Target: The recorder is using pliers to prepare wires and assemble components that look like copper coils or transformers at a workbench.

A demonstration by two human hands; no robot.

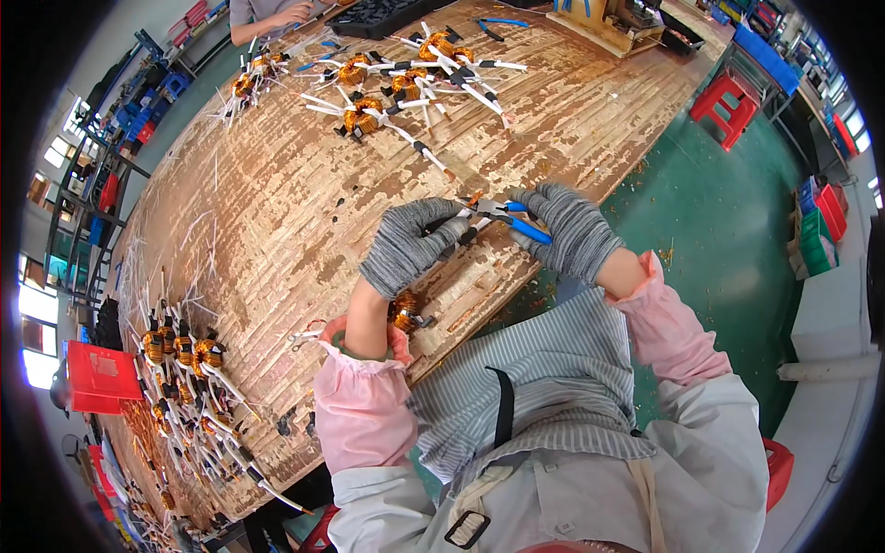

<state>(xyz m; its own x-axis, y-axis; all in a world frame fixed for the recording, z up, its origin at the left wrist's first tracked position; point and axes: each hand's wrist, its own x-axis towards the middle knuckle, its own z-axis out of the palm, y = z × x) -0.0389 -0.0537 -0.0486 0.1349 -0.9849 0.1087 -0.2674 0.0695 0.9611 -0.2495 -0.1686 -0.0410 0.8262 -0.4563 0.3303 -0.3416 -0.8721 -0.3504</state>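
Note:
My left hand [410,244], in a grey knitted glove, is closed on a white-sleeved wire lead [481,224] near its end. Blue-handled pliers [528,229] are in my gloved right hand [573,232], their jaws at the copper-coloured tip of a lead, just beyond my left fingers. Whether the jaws are closed on it I cannot tell. Beneath my left wrist lies a copper-wound coil [403,311], partly hidden by my forearm. Both hands are over the table's right edge area, close to my apron.
Several copper coils with white leads [362,116] lie at the far side of the worn wooden table [267,212]. More coils are heaped at the near left [184,359]. Another pair of blue-handled pliers [502,23], a black tray [378,20] and a person's hand [293,14] are at the back.

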